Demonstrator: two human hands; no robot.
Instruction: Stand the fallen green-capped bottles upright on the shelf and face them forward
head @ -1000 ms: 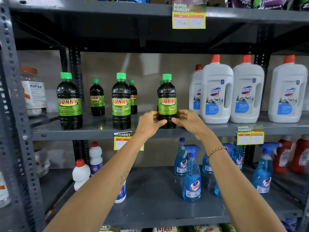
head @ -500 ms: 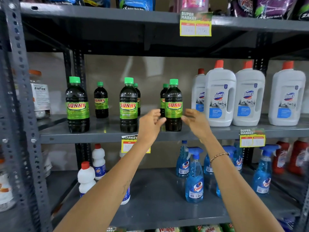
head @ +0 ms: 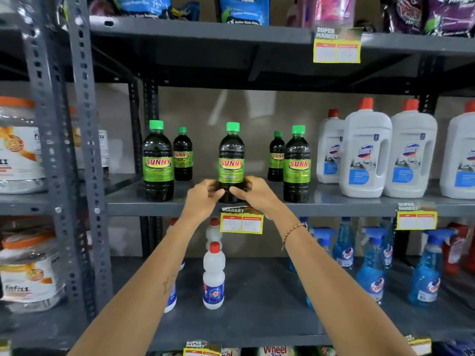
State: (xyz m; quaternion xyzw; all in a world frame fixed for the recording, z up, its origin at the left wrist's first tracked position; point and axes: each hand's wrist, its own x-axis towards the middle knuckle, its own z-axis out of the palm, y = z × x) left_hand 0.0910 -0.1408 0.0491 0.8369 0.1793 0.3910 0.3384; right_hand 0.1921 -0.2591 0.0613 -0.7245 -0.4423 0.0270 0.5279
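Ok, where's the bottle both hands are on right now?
The middle front Sunny bottle stands upright at the front edge of the middle shelf, just above a yellow price tag, with the left hand and right hand around its base.

Both hands on middle green-capped bottle (head: 231,160)
Left hand (head: 203,199), right hand (head: 253,192) grip its base; upright, label forward; shelf (head: 347,205) edge
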